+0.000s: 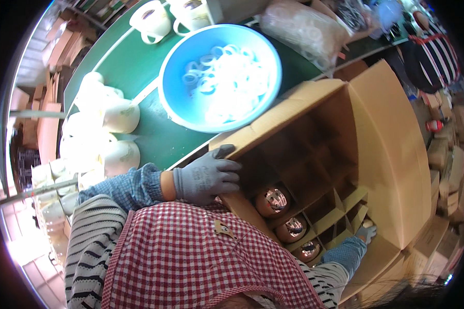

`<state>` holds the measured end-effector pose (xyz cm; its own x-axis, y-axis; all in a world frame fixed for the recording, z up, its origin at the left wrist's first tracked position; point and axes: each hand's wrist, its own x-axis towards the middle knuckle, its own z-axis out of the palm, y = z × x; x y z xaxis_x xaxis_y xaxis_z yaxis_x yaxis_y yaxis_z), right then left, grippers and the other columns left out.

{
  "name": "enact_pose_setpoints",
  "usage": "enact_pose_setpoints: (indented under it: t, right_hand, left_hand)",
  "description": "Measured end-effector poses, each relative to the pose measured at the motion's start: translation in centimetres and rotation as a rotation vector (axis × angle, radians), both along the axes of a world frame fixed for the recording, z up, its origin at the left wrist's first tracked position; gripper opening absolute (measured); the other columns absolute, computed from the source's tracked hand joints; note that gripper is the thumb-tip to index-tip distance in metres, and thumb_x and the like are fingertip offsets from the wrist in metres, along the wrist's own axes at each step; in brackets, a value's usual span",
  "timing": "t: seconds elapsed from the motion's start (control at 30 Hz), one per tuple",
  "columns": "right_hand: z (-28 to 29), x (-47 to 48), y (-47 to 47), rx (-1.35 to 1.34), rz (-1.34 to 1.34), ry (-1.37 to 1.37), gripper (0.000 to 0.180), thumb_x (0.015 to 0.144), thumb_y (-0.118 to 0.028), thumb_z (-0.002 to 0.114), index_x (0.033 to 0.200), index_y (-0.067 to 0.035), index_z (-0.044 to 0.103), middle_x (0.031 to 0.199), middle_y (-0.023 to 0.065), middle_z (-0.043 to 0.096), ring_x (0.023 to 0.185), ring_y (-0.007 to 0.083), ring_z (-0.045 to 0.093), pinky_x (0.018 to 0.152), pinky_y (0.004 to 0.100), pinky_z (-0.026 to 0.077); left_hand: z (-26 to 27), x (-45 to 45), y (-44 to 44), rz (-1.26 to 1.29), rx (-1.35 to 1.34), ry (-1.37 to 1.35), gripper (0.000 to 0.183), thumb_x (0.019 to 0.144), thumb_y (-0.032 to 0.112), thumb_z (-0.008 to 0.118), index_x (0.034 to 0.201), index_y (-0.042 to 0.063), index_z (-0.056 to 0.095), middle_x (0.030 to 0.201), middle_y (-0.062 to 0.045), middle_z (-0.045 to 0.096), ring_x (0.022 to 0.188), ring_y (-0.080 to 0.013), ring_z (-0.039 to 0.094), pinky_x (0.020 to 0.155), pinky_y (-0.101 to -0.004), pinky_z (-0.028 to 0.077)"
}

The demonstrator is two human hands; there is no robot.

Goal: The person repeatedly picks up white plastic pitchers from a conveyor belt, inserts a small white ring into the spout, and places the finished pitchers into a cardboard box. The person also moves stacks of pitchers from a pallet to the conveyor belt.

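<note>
A deep cardboard carton (386, 154) stands open in front of me, split into cells by cardboard dividers (337, 210). Three shiny copper-coloured rounded objects (272, 201) sit in the cells along its near side. My left hand (207, 177), in a grey glove, rests at the carton's left corner, fingers apart and reaching over the rim. Deep at the carton's right side is my right hand (367, 234), also gloved, beside the dividers. A small pale rounded thing (367, 223) shows at its fingertips; whether the hand holds it is unclear.
On the green table (158, 116) beyond the carton stands a blue basin (172, 104) of whitish translucent rings (207, 85). White mugs (150, 21) stand at the back; more white ceramic ware (120, 116) crowds the left. A clear plastic bag (305, 31) lies behind. Stacked cartons (429, 239) line the right.
</note>
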<state>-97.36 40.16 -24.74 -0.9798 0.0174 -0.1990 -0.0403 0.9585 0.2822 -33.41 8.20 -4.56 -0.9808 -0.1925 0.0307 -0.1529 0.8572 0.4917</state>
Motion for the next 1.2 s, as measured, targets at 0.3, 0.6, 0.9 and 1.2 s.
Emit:
enact_pose_setpoints:
  t: [0.3, 0.6, 0.9, 1.2]
  right_hand:
    - [12.6, -2.0, 4.9, -0.873, 0.141, -0.191, 0.094, 0.079, -0.025, 0.083, 0.154, 0.003, 0.033, 0.147, 0.0215, 0.051, 0.129, 0.0298, 0.055, 0.106, 0.0414, 0.047]
    - [23.9, 18.1, -7.5, -1.533, 0.487, -0.372, 0.073, 0.096, -0.029, 0.066, 0.154, 0.001, 0.034, 0.154, 0.0167, 0.041, 0.138, 0.0293, 0.044, 0.113, 0.0416, 0.041]
    - [26.8, 36.0, -25.8, -1.47, 0.974, -0.765, 0.067, 0.091, -0.029, 0.069, 0.144, 0.003, 0.045, 0.14, 0.0114, 0.056, 0.127, 0.0244, 0.054, 0.11, 0.0389, 0.044]
    - [26.7, 51.1, -32.3, -1.721, 0.571, -1.367, 0.071, 0.087, -0.016, 0.075, 0.149, -0.002, 0.043, 0.136, 0.0076, 0.057, 0.12, 0.0172, 0.058, 0.099, 0.0313, 0.051]
  left_hand:
    - [-3.1, 4.2, -12.9, 0.695, -0.017, 0.188, 0.035, 0.078, 0.026, 0.083, 0.106, 0.007, 0.071, 0.106, -0.013, 0.068, 0.102, -0.0358, 0.063, 0.087, -0.0445, 0.051]
    - [-11.7, 8.7, -26.7, 0.748, -0.655, -0.989, 0.027, 0.094, 0.033, 0.06, 0.108, 0.019, 0.077, 0.115, -0.004, 0.071, 0.122, -0.0241, 0.056, 0.118, -0.0487, 0.023]
    - [-2.1, 11.1, -21.2, 1.083, 0.052, -0.281, 0.033, 0.088, 0.038, 0.068, 0.098, 0.008, 0.078, 0.096, -0.012, 0.074, 0.086, -0.0269, 0.072, 0.08, -0.0413, 0.055]
    - [4.6, 14.7, -10.4, 0.937, 0.289, 0.622, 0.021, 0.083, 0.023, 0.078, 0.091, 0.004, 0.075, 0.101, -0.012, 0.072, 0.093, -0.0275, 0.071, 0.085, -0.0362, 0.056]
